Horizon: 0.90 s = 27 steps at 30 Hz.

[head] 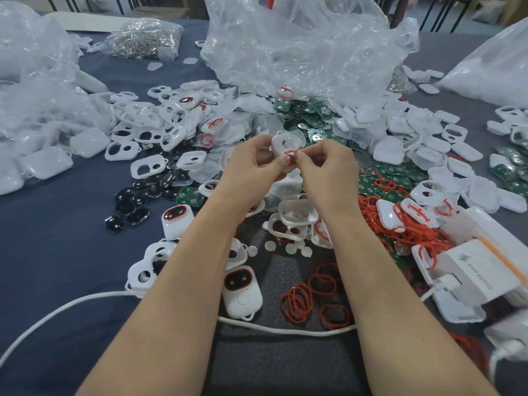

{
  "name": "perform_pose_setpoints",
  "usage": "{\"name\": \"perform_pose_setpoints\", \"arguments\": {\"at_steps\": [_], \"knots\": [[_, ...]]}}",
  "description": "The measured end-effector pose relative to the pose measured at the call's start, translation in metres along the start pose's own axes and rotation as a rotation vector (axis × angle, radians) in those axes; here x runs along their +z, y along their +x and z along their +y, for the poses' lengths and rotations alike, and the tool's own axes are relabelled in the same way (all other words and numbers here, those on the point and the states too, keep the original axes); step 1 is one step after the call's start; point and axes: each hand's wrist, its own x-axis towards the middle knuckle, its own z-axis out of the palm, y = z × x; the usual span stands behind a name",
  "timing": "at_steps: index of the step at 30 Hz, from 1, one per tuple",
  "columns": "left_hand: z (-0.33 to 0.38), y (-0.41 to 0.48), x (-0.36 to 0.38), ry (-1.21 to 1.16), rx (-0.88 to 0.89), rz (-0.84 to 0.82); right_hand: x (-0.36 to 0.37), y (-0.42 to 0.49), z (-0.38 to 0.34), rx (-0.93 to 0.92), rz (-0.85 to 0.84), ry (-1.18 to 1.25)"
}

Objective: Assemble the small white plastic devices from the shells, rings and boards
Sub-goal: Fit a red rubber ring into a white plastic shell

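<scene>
Above the middle of the table my left hand [251, 164] grips a white plastic shell [284, 141] with a round hole. My right hand [325, 164] pinches a red rubber ring [291, 153] at the shell's lower opening, thumb and forefinger together. Loose white shells [148, 167] lie heaped to the left and right. Green circuit boards [311, 121] are piled behind my hands. Red rings [308, 298] lie near my right forearm. Two assembled white devices [243, 292] with red-rimmed dark windows sit between my forearms and to the left.
Large clear plastic bags [300, 44] stand at the back. Black glossy lenses [134, 201] lie at left. A white cable [85, 302] crosses the front. White boxes [474, 270] and a tangle of red rings [400, 224] crowd the right side. Small white discs [291, 248] lie centre.
</scene>
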Motion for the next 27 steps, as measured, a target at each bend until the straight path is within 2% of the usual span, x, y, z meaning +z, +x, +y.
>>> {"name": "perform_pose_setpoints", "arguments": {"at_steps": [6,14,27], "knots": [[-0.0004,0.0028,0.0023,-0.059,-0.04,0.033,-0.0038,0.0017,0.0004,-0.023,0.017,0.005],[-0.0005,0.0036,0.0036,-0.014,-0.036,0.086,-0.0069,0.0026,0.0015,-0.037,0.002,0.008],[0.0001,0.0023,0.0035,0.084,0.024,0.028,-0.0039,0.0018,0.0026,-0.015,-0.006,0.034]]}}
